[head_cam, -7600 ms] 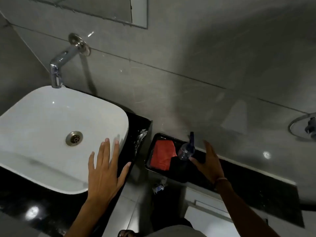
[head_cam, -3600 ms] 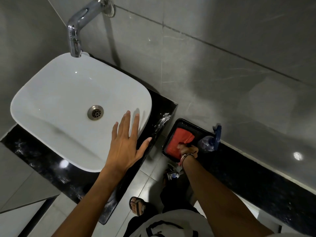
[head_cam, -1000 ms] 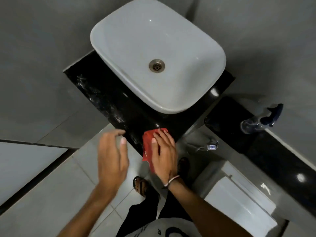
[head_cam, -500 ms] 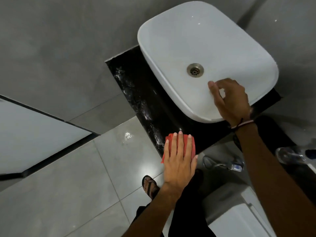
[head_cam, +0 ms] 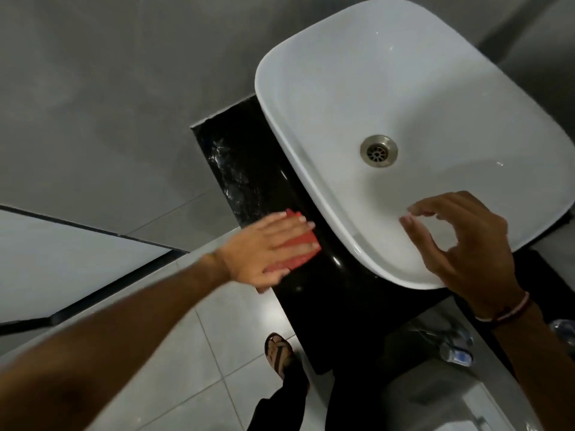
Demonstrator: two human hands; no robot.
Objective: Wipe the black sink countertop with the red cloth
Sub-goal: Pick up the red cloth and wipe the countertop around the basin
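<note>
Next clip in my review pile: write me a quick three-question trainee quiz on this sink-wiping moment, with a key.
1. True or false: the left hand presses the red cloth flat on the black countertop.
2. Where is the right hand?
A. On the red cloth
B. Over the near rim of the white basin, fingers curled, nothing in its grip
C. Holding a spray bottle
3. Fill in: whitish streaks show on the black countertop on the far side of the red cloth, between the white basin and the grey ____.

Key: 1 true; 2 B; 3 wall
</note>
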